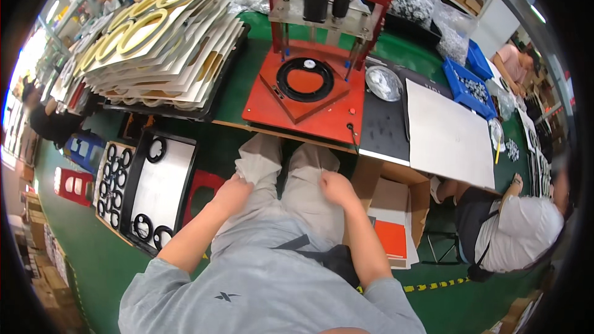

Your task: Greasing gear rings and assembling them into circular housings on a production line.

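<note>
Black ring (pixel 306 96), one: in the diamond-set fixture (pixel 299 110) of the red press (pixel 260 104), straight ahead, beyond my knees. My right hand (pixel 337 187): the nearer, ring lying forward and slightly left of it. My left hand (pixel 234 193): ring forward and right. Both hands: loosely curled on my trousers (pixel 312 207); whether fabric is pinched, I cannot tell. Ring: flat, near round, no clear long axis; white disc (pixel 309 64) at its far edge, away from me.

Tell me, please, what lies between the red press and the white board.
In the head view, between the red press and the white board lies a dark mat, with a shiny round item on it.
</note>
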A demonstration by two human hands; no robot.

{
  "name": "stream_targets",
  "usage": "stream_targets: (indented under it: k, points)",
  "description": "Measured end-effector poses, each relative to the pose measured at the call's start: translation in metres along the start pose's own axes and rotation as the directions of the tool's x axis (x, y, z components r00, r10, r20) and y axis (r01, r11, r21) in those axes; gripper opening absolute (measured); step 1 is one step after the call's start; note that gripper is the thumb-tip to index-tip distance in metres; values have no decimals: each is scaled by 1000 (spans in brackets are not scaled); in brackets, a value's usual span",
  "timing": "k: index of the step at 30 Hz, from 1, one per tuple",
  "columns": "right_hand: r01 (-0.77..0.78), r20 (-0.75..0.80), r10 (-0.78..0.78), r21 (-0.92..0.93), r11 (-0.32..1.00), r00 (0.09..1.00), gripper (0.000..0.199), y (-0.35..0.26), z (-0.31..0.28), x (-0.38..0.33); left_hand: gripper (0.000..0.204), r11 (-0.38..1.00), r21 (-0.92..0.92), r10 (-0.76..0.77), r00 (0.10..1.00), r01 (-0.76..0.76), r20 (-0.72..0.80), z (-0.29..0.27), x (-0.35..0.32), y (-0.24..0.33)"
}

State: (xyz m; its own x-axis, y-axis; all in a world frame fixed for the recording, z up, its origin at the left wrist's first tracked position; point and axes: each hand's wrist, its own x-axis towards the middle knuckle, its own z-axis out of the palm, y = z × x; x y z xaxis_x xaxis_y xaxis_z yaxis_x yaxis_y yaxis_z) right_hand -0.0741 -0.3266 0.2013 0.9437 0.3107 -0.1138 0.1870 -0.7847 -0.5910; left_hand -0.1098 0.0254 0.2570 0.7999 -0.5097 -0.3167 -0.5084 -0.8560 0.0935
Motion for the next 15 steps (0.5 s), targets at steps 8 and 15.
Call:
stream_targets:
  k: [8,15]
  points:
    - [-135,-250,91,-164,977,964,19,-44,-35,-42,17,768,-521,129,888,-371,-442,-253,-60,-19]
    - [164,19,-186,394,904,982,18,-125,-55,-41,25,985,-169,-146,414,-20,-898,-387,-80,-121]
